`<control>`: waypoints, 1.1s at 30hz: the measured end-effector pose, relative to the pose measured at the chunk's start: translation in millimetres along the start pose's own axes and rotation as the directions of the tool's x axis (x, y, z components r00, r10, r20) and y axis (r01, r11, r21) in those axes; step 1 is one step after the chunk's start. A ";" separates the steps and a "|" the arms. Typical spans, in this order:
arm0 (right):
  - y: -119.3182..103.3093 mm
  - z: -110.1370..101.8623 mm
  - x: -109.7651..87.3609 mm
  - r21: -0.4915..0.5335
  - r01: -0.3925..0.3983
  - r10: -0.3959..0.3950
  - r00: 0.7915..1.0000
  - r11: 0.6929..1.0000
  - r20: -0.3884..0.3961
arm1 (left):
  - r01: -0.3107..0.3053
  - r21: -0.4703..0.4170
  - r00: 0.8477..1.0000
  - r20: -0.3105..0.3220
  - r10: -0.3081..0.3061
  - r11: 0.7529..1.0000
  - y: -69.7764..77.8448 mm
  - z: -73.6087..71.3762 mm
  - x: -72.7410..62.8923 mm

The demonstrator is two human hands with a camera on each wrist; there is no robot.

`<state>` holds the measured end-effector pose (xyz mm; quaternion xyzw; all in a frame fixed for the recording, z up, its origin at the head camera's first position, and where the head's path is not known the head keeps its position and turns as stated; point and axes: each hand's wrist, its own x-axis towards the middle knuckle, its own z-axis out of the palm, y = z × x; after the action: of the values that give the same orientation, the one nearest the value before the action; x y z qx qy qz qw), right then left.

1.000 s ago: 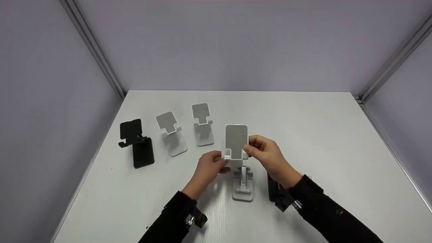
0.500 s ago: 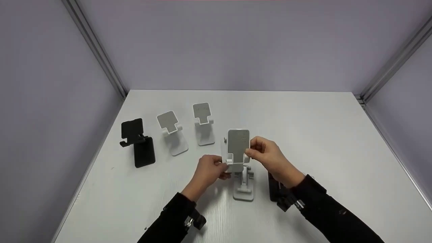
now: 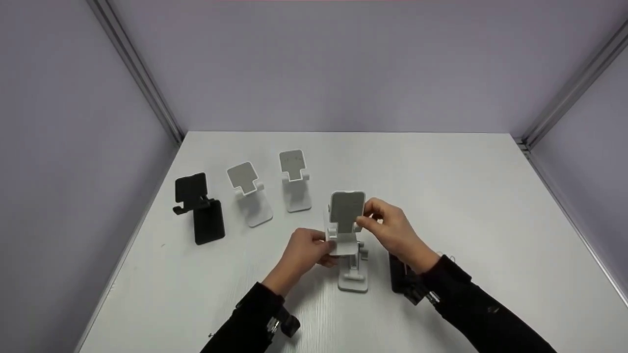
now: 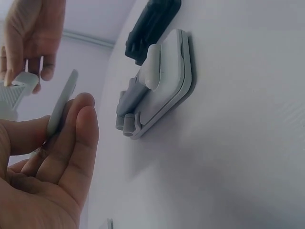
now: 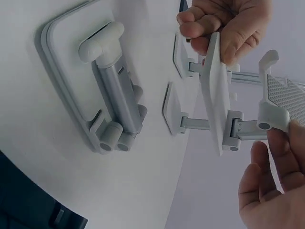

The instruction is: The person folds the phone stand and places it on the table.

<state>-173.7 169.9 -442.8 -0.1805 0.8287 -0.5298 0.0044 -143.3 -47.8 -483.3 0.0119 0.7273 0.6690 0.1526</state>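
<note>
We pinch the stand [image 3: 347,212] above the table [image 3: 441,171] — left hand [image 3: 305,250] on its base [image 5: 215,90], right hand [image 3: 392,233] on its cradle [image 5: 291,98] — and judge it light, stiff, hinged, best held by the edges.

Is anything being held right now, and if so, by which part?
A white phone stand: the left hand pinches its base plate near one edge; the right hand grips its phone rest beside a hook.

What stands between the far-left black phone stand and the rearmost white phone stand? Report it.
One grey-padded white phone stand, as the head view shows.
</note>
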 end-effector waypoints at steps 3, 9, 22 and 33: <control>1.8 0.1 0.2 -0.100 0.069 -0.072 0.997 0.993 -0.032 | 0.007 -0.023 1.000 0.011 -0.007 1.000 0.5 0.1 -1.3; 5.7 1.0 1.2 -0.214 0.193 -0.209 0.976 0.957 -0.054 | 0.024 -0.048 0.999 0.026 -0.023 0.999 0.3 -0.7 -2.8; 18.2 4.3 6.0 -0.365 0.410 -0.476 0.873 0.836 -0.110 | 0.037 -0.060 0.997 0.067 -0.033 0.997 2.5 1.9 -7.0; 28.6 4.9 11.1 -0.444 0.521 -0.625 0.771 0.729 -0.123 | 0.069 -0.077 0.993 0.103 -0.061 0.995 4.3 4.7 -10.0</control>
<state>-191.5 172.9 -468.1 -0.3545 0.8109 -0.3505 -0.3064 -133.4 -45.0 -477.3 0.0155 0.6913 0.6909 0.2111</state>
